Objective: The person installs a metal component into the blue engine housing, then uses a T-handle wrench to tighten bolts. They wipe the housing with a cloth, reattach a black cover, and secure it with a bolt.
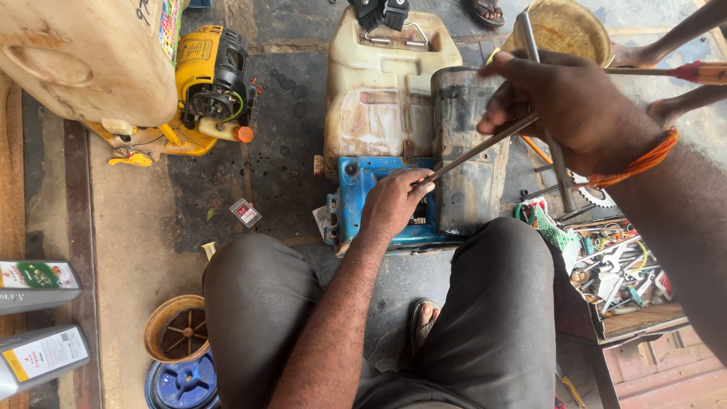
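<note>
Beside right hand (575,113), open toolbox (644,318), perhaps wrenches (617,273) inside

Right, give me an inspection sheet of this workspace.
Surface: stained concrete floor.
Job's things: blue machine frame with cream tank and dark metal cover; long T-handle wrench.
Clutter: tools in wooden tray, oil cans, small packet.
Grippers: left hand steadies the wrench tip at the frame; right hand grips the handle.
Cables: green wire on yellow engine.
Surroundings: another person's feet.
</note>
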